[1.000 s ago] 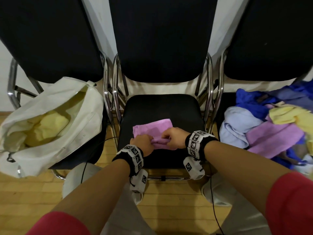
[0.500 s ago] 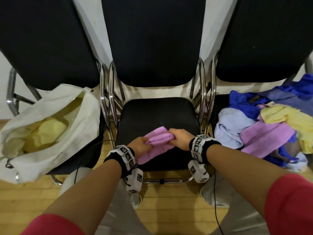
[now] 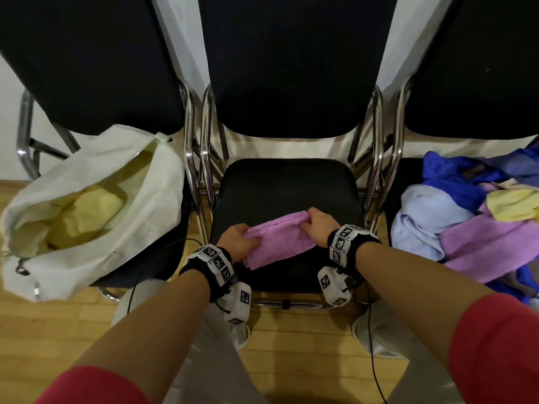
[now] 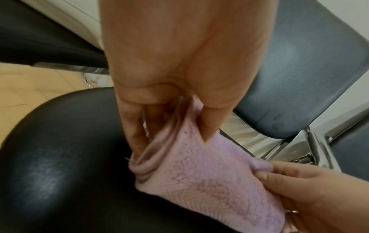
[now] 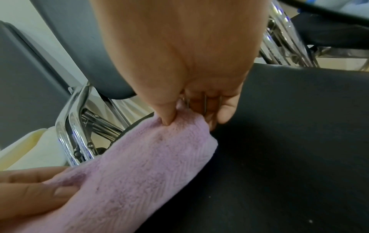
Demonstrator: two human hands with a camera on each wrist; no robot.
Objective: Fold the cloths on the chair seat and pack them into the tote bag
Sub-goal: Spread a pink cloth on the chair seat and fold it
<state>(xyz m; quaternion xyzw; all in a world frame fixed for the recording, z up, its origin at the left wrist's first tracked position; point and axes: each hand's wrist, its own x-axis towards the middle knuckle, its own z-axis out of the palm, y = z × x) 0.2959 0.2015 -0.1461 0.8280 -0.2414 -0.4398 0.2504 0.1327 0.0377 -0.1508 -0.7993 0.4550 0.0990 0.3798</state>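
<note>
While lying folded across the black chair seat (image 3: 287, 185), pink cloth (image 3: 278, 240) pinched at either end by left hand (image 3: 237, 242) and right hand (image 3: 319, 227).

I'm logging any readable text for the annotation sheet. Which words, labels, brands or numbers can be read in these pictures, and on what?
None: no word, brand or number can be read.
Wrist bands and: black-and-white square code patterns only, no letters.
Tote bag: plain, no print visible.
Pink cloth: no tag or label showing.
</note>
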